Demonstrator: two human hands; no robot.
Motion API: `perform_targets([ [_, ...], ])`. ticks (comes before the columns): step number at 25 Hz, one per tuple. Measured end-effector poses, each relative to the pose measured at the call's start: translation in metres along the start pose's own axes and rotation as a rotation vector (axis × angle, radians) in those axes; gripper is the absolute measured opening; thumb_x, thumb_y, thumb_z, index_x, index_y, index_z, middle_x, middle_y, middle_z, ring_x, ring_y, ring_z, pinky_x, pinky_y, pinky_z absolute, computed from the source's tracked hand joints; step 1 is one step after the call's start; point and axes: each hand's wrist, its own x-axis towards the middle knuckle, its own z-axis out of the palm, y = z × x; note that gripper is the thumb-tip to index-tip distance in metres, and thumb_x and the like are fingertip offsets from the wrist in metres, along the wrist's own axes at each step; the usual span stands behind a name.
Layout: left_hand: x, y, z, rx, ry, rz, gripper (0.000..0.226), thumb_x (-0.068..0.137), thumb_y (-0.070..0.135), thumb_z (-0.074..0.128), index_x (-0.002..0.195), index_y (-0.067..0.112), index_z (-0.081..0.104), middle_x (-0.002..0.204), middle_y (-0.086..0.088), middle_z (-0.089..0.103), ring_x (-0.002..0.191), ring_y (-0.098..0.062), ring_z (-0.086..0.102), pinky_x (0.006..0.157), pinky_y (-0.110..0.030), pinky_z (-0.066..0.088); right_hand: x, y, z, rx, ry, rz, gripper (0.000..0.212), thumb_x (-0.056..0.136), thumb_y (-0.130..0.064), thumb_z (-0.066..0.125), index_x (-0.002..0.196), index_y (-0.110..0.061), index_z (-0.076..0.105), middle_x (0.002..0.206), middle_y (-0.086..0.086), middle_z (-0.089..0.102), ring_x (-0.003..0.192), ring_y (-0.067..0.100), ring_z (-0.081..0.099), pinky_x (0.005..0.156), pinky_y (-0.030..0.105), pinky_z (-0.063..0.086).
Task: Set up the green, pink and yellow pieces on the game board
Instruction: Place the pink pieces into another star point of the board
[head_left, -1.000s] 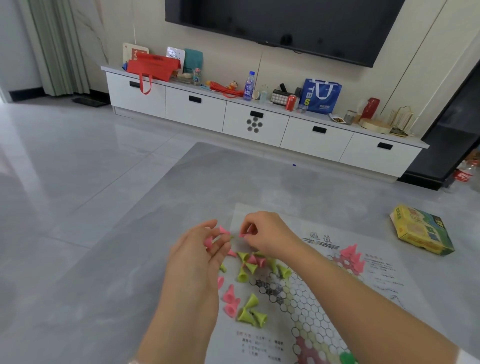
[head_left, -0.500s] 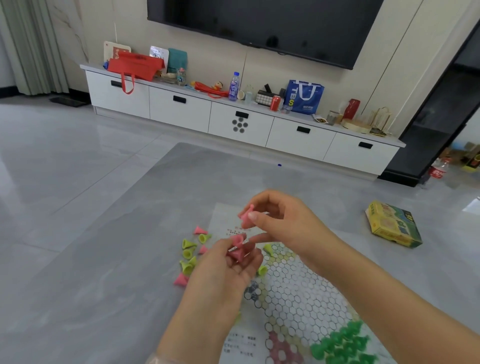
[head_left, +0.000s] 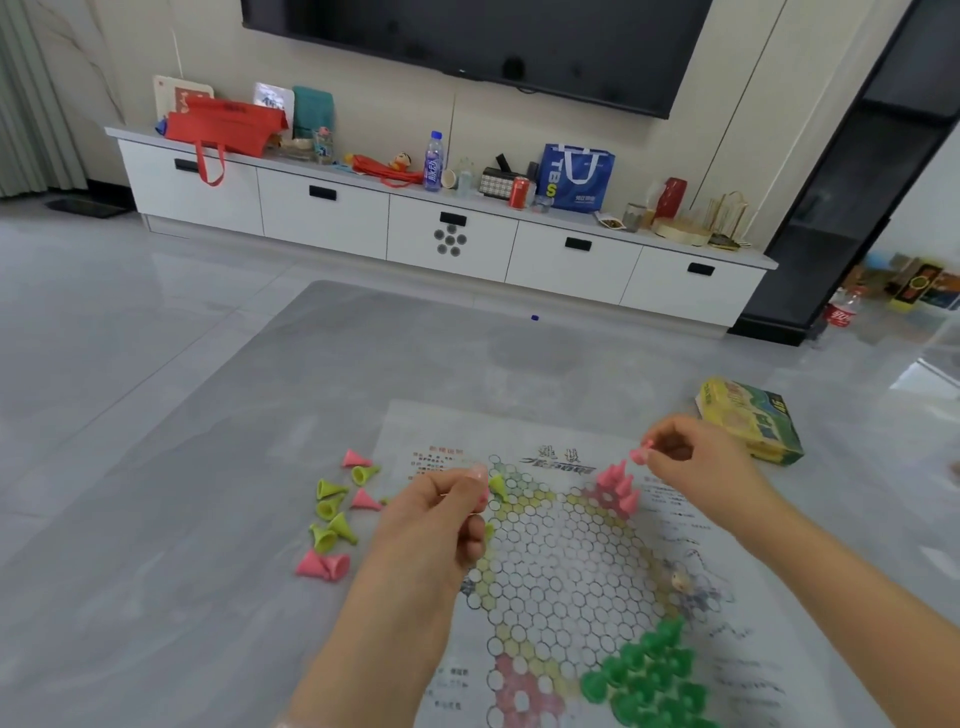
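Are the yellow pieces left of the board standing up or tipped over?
Tipped over. The yellow pieces lie on their sides on the table, off the game board.

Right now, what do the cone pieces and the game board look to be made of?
The cone pieces look like moulded plastic: solid bright colour, smooth, hollow flared bases. The game board seems a thin printed sheet, paper or film, lying flat with a slight sheen; which one I can't tell.

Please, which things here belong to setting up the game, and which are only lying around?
For the job:
game board
green pieces
pink pieces
loose yellow pieces
pink piece in the right hand

Lying about:
game box
blue bag
red bag
water bottle
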Motion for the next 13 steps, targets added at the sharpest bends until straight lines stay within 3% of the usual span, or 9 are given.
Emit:
perform_targets([
  [3,0.002,-0.006,0.002,0.057,0.005,0.009,0.004,0.082,0.007,0.06,0.078,0.007,0.058,0.056,-0.001,0.049,0.05,-0.011,0.042,0.05,-0.02,0.038,-0.001,0.007,0.01,-0.151,-0.063,-0.074,0.007,0.081,-0.011,0.063,0.078,-0.018,0.061,0.078,-0.007,0.063,0.073,0.009,0.06,0.059,0.012,0.042],
  [8,0.002,-0.009,0.004,0.094,-0.001,0.015,0.002,0.081,0.004,0.061,0.081,0.006,0.06,0.063,-0.005,0.049,0.054,-0.013,0.042,0.055,-0.023,0.038,0.004,0.018,0.022,-0.28,-0.027,-0.131,0.006,0.078,-0.02,0.069,0.075,-0.022,0.064,0.105,-0.007,0.046,0.11,0.014,0.037,0.078,0.001,0.03],
  [11,0.003,-0.009,0.003,0.111,-0.002,0.015,0.002,0.081,0.005,0.062,0.081,0.006,0.06,0.063,-0.005,0.049,0.055,-0.013,0.043,0.055,-0.023,0.039,0.006,0.023,0.027,-0.312,-0.014,-0.108,0.006,0.076,-0.022,0.07,0.073,-0.026,0.067,0.123,-0.001,0.049,0.123,0.019,0.031,0.099,0.029,0.029],
  [13,0.004,-0.01,0.002,0.118,-0.006,0.013,0.002,0.081,0.005,0.062,0.08,0.007,0.06,0.063,-0.004,0.05,0.055,-0.013,0.043,0.055,-0.023,0.039,0.005,0.024,0.029,-0.316,-0.027,-0.094,0.012,0.075,-0.022,0.07,0.07,-0.03,0.063,0.126,0.0,0.048,0.125,0.02,0.03,0.101,0.035,0.027],
])
